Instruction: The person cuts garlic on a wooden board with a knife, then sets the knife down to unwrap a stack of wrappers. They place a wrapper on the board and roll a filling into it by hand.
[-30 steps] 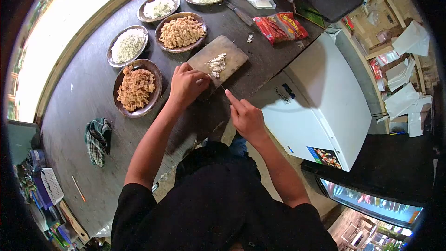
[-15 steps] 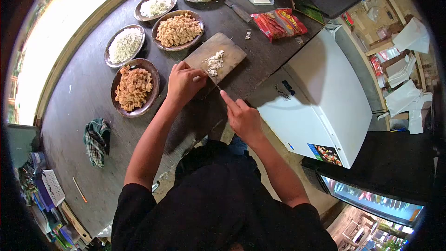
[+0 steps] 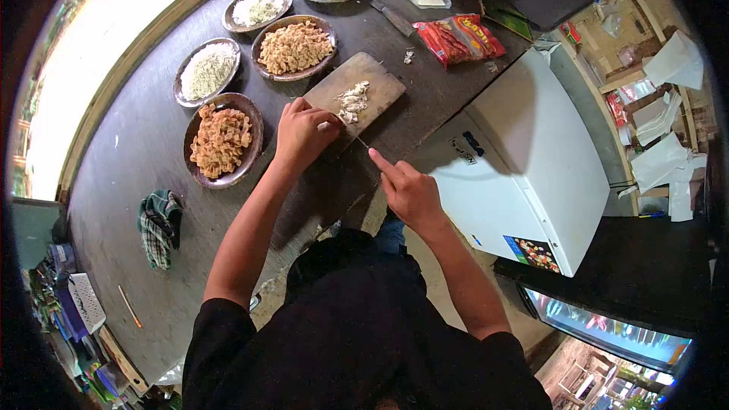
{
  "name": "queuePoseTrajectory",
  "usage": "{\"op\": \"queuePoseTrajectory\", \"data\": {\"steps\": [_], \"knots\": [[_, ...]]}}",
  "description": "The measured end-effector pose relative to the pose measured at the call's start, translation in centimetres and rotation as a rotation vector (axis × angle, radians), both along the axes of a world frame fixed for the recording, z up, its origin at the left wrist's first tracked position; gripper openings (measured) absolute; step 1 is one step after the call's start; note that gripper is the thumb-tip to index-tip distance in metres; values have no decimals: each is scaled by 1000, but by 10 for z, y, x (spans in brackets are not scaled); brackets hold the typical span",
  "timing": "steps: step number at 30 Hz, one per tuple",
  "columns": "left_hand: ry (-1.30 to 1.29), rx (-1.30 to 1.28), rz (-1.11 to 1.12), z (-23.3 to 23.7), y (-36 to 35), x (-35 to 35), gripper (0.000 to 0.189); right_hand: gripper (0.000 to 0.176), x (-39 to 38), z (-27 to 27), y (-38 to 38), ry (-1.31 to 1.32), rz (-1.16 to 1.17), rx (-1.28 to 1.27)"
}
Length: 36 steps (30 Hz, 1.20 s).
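Observation:
A wooden cutting board (image 3: 385, 89) lies near the table edge with chopped whitish food pieces (image 3: 352, 101) on it. My left hand (image 3: 304, 134) rests at its near left corner, fingers curled and pressed together. Whatever lies under those fingertips is hidden. My right hand (image 3: 411, 192) is closed round the handle of a knife (image 3: 362, 143), index finger stretched along it. Only a thin strip of the blade shows, reaching toward the board's near edge beside my left fingers.
Brown plates hold crinkled tan food (image 3: 220, 143), more tan pieces (image 3: 295, 48) and shredded white food (image 3: 206, 70). A red packet (image 3: 460, 38), another knife (image 3: 393, 17) and a checked cloth (image 3: 159, 228) lie on the table (image 3: 137, 159). A white chest freezer (image 3: 524, 159) stands at right.
My right hand has drawn slightly right and away from the board with the knife. My left hand stays at the board's corner. The whole view has shifted a little.

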<state>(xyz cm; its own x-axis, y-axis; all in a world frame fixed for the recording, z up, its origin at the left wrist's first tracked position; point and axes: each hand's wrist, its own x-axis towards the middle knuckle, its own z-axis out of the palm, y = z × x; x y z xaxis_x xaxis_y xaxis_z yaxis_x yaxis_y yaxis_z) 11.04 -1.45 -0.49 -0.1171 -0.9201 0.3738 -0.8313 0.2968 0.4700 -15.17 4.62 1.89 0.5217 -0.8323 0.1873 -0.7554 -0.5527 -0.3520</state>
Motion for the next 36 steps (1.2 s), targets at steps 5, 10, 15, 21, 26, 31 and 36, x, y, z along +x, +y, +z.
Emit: {"op": "queuePoseTrajectory", "data": {"steps": [5, 10, 15, 21, 26, 31, 36], "knots": [[4, -63, -8, -2, -1, 0, 15, 59, 10, -6, -2, 70, -14, -41], [-27, -12, 12, 0, 1, 1, 16, 58, 17, -13, -10, 1, -37, -61], [-33, -85, 12, -7, 0, 0, 13, 58, 8, -7, -5, -65, -32, -26], [-6, -35, 5, -3, 2, 0, 14, 61, 6, -7, 13, -30, -37, 3], [16, -54, -5, -5, 0, 1, 14, 61, 16, -20, 11, 11, -64, -57], [-5, -63, 30, -4, 2, 0, 12, 61, 26, -22, -5, -21, -61, -100], [29, -80, 41, -4, 3, -1, 11, 59, 16, -9, -1, -62, -60, -81]]}}
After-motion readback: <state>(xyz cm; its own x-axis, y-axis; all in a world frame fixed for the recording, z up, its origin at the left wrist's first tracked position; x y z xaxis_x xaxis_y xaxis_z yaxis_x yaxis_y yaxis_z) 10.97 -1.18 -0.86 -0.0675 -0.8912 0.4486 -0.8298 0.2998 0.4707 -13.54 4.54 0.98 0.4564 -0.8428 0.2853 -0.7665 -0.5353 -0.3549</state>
